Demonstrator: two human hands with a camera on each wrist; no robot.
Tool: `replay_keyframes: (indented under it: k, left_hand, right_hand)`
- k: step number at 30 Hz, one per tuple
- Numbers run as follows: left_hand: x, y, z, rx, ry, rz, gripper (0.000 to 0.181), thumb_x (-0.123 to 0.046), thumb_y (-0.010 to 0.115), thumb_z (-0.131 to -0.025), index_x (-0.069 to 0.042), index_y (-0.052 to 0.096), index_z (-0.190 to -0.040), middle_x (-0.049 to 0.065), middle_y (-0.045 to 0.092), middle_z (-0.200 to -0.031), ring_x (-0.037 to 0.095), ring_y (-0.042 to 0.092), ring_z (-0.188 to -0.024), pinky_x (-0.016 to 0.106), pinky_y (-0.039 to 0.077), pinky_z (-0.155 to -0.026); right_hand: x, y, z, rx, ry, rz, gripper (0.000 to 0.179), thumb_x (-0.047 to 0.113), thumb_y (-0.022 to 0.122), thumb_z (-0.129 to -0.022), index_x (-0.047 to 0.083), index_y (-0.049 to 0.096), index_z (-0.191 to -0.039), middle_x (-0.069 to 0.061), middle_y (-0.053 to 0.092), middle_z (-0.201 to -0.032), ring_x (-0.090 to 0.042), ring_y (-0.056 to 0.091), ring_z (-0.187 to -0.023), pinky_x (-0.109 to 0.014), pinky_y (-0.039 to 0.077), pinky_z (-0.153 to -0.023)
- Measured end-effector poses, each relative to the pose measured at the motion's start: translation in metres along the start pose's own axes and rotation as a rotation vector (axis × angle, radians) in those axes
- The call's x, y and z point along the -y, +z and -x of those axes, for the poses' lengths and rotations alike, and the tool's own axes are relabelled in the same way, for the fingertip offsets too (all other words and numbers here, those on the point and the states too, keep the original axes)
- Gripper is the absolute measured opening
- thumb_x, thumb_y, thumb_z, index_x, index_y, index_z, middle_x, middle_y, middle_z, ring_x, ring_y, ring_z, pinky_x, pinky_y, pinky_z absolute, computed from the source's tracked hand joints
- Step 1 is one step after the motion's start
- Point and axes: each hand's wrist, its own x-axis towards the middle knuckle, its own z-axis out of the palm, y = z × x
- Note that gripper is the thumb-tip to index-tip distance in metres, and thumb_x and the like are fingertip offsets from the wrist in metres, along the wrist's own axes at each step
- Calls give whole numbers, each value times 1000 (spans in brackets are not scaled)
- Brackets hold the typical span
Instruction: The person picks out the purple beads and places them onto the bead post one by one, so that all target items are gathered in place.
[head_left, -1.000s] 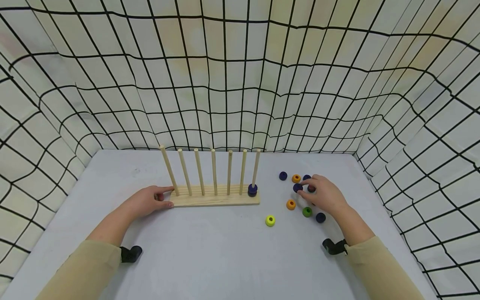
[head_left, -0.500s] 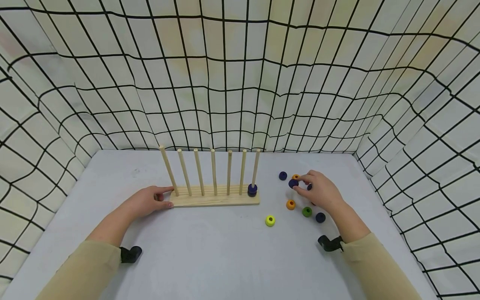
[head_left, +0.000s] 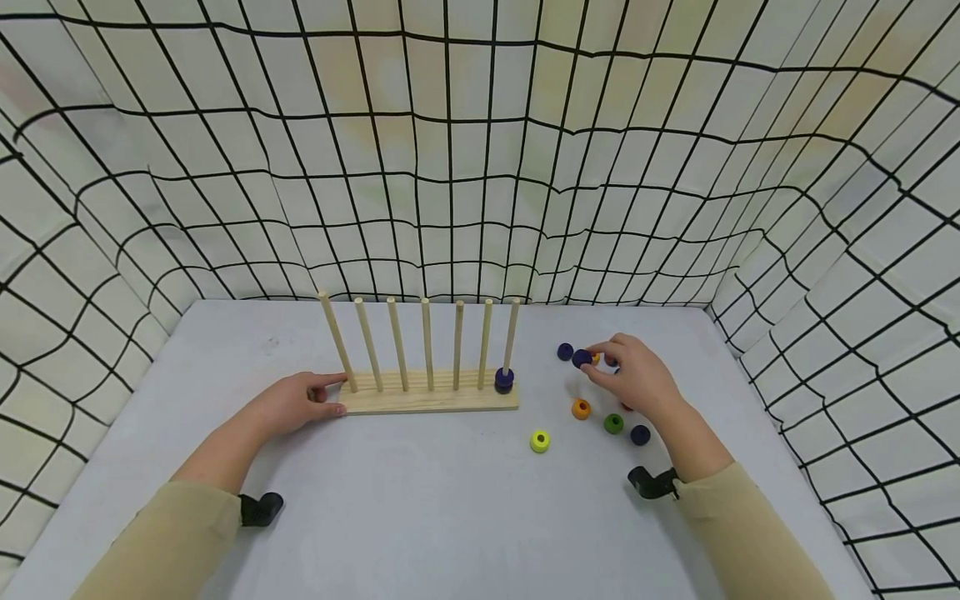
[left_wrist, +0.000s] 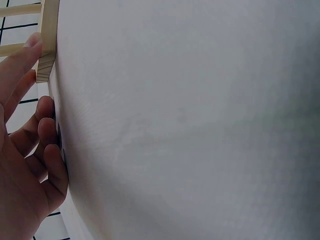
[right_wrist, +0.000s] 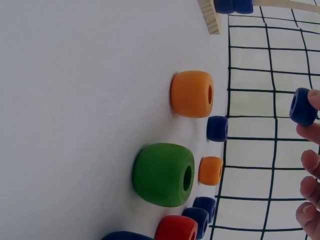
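Note:
My left hand point(head_left: 296, 407) grips the left end of a wooden peg stand point(head_left: 427, 402), thumb at its front edge and index finger behind; the other fingers curl beside it in the left wrist view. Several upright pegs rise from the base. Two dark blue beads point(head_left: 505, 381) are stacked on the rightmost peg. My right hand point(head_left: 637, 379) pinches another dark blue bead point(right_wrist: 303, 107) between thumb and index finger, raised above the table to the right of the stand.
Several loose beads lie on the white table right of the stand: a yellow bead point(head_left: 540, 441), a green bead point(right_wrist: 162, 174), an orange bead point(right_wrist: 191, 94), a red bead point(right_wrist: 176, 229) and some dark blue ones. Black netting point(head_left: 450, 150) over white walls borders the table.
My right hand has lifted the dark blue bead from among the loose beads and moved slightly left and away from me with it. The left hand keeps its grip on the stand.

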Motion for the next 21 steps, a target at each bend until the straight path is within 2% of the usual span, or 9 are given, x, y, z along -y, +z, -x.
replay_keyframes:
  k: [21]
  left_hand:
    - [-1, -1, 2, 4, -8, 5, 73, -44, 75, -87, -6, 51, -145, 5, 52, -89, 20, 46, -77, 34, 38, -65]
  right_hand:
    - [8, 2, -7, -26, 1, -53, 40, 39, 70, -92, 16, 69, -124, -9, 62, -109, -29, 57, -102, -45, 48, -86]
